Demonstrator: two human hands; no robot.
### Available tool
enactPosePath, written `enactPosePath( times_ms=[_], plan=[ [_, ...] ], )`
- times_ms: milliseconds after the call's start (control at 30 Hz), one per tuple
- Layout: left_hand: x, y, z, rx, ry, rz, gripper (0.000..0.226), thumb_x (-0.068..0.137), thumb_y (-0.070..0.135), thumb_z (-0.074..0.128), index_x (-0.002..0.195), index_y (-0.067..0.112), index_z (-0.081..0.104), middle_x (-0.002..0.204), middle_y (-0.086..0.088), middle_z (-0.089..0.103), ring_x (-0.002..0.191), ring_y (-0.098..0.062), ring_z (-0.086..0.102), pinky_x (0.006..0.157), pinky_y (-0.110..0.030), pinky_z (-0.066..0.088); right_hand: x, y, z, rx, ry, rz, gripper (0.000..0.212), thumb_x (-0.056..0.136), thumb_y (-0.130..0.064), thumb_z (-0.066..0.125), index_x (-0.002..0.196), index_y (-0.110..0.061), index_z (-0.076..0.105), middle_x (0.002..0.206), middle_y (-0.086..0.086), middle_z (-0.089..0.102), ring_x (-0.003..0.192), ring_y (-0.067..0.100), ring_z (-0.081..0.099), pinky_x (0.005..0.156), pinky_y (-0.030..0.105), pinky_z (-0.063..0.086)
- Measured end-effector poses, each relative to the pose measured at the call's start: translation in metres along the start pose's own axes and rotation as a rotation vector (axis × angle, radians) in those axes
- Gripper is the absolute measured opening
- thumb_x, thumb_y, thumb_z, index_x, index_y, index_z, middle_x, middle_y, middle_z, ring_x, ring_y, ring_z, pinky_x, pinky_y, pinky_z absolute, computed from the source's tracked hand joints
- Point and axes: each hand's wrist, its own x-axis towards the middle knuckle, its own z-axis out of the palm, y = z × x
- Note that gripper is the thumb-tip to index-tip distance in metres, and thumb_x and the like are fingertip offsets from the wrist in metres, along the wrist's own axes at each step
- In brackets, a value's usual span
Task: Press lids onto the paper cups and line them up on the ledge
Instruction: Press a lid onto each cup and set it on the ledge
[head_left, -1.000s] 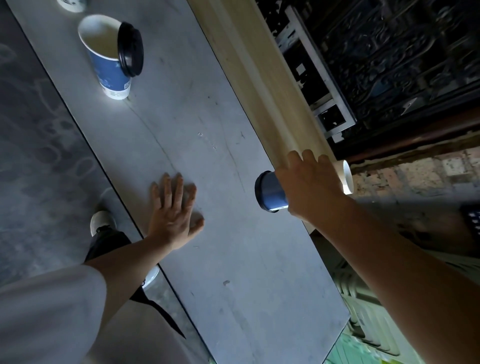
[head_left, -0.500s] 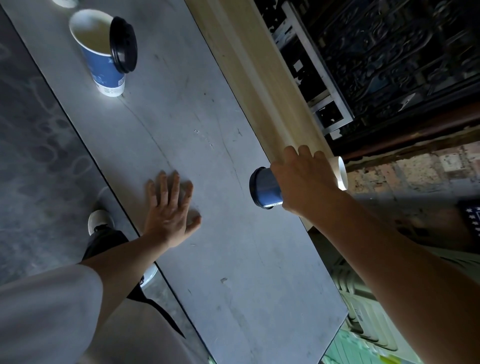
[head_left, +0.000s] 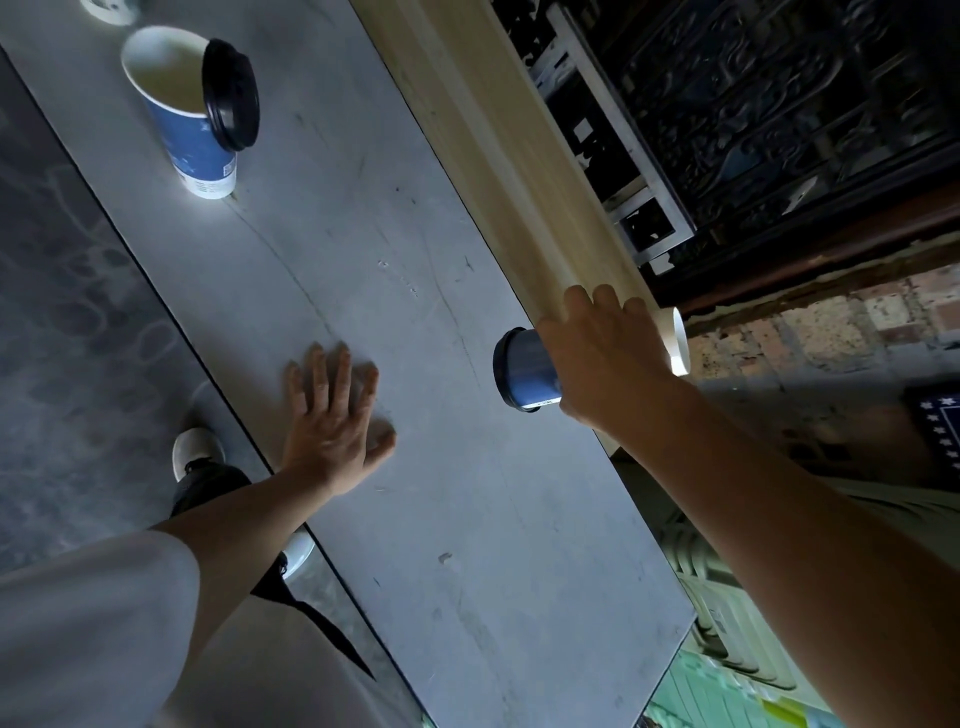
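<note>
Where the grey table (head_left: 363, 234) meets the wooden ledge (head_left: 478, 104): a straight seam runs from top centre down to the right hand (head_left: 602, 358).
Table edges: the left edge drops to a dark floor (head_left: 62, 312); the near corner lies at lower right.
Open room: unbroken grey tabletop lies between the two hands and up to the far cup (head_left: 192, 135).
Far cup: blue, standing at upper left, mouth open, white inside showing; a black lid (head_left: 231, 96) leans on edge at its rim, not pressed on.
Left hand (head_left: 332, 431): flat on the table, fingers spread, holding nothing.
Right hand: fingers curled over the held cup (head_left: 530, 374), gripping its middle, at the table-ledge seam.
Held cup axis: sideways, long axis across the table; the dark-ringed end points toward the left hand, the white-rimmed end past the ledge. I cannot tell whether it touches the table.
</note>
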Motion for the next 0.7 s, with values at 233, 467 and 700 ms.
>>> enactPosePath(
  times_ms=[233,467,700],
  plan=[
    [0.019,0.003,-0.021,0.035,-0.126,0.147,0.092,0.078,0.059,0.061,0.148,0.004,0.041,0.158,-0.035,0.021,0.146,-0.052,0.022,0.113,-0.074,0.018,-0.001,0.022,0.006,0.366,-0.099,0.041,0.059,0.074,-0.036,0.079,0.125,-0.022,0.054,0.122,0.006,0.048,0.111,0.029,0.051,0.084,0.037,0.045],
    [0.089,0.015,-0.048,0.176,-0.287,0.206,0.084,0.089,0.058,0.047,0.154,0.009,0.025,0.163,-0.027,0.010,0.150,-0.046,0.008,0.115,-0.065,0.018,0.058,0.081,0.036,1.414,0.115,0.428,0.074,0.066,-0.034,0.089,0.128,-0.014,0.054,0.110,0.000,0.065,0.094,0.017,0.065,0.064,0.024,0.046],
    [0.170,0.044,-0.046,0.220,-0.273,0.372,0.083,0.087,0.058,0.041,0.152,0.008,0.024,0.161,-0.026,0.012,0.146,-0.046,0.016,0.112,-0.067,0.020,0.148,0.086,0.108,1.783,0.367,0.918,0.070,0.059,-0.028,0.088,0.115,-0.018,0.048,0.113,0.002,0.067,0.100,0.021,0.067,0.089,0.046,0.057]
  ],
)
